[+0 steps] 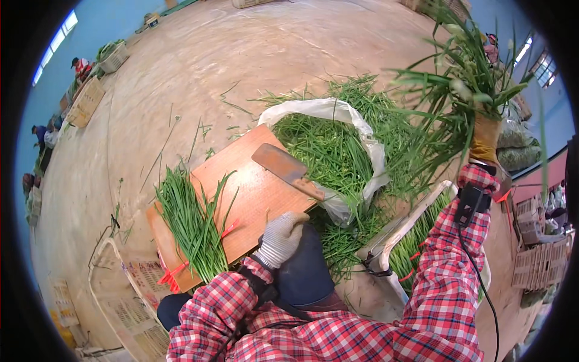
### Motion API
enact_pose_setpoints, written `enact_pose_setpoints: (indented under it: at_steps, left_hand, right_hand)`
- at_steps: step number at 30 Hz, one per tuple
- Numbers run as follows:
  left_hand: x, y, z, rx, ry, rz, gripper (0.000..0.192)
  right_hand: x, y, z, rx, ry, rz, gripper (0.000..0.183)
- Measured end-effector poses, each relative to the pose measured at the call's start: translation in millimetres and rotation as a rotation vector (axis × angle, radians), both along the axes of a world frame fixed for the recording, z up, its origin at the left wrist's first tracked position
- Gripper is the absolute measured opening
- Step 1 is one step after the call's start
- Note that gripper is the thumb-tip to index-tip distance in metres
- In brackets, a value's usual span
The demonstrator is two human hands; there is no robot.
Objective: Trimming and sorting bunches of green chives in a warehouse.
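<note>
My right hand (486,133), in an orange-brown glove, grips a big bunch of long green stalks (470,74), raised at the upper right and blurred at the tips. My left hand (281,239), in a striped knit glove, rests on my dark-covered knee with its fingers curled; nothing shows in it. Beside it lies a wooden board (253,181). A rusty cleaver (282,165) sits on the board's far right part, its handle (310,188) near the edge. On the board's left are cut green stalks (192,226), with red ties (173,277) near their lower end.
Beyond the board, a clear plastic bag (312,107) holds green trimmings, with more trimmings (362,92) spilled around it. To my right stands a white crate (391,246) of tied bundles (411,253). An open plastic crate (135,312) is at lower left. People (81,68) sit along the far left wall.
</note>
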State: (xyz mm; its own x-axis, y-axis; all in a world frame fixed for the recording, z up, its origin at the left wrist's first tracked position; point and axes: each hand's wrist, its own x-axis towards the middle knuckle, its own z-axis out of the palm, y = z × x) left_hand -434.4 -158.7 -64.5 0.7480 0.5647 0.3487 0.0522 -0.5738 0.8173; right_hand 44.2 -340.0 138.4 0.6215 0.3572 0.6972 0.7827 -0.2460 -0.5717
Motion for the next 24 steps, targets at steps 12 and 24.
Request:
enact_pose_setpoints:
  at_steps: [12, 24]
  left_hand:
    - [14.8, 22.0, -29.6, -0.002, 0.106, -0.007, 0.020]
    - [37.1, 25.9, -17.5, -0.102, 0.209, -0.033, 0.023]
  right_hand:
    - [-111.4, 256.1, -372.0, 0.783, 1.416, 0.864, 0.030]
    - [-24.4, 276.1, -518.2, -1.176, 0.200, 0.808, 0.037]
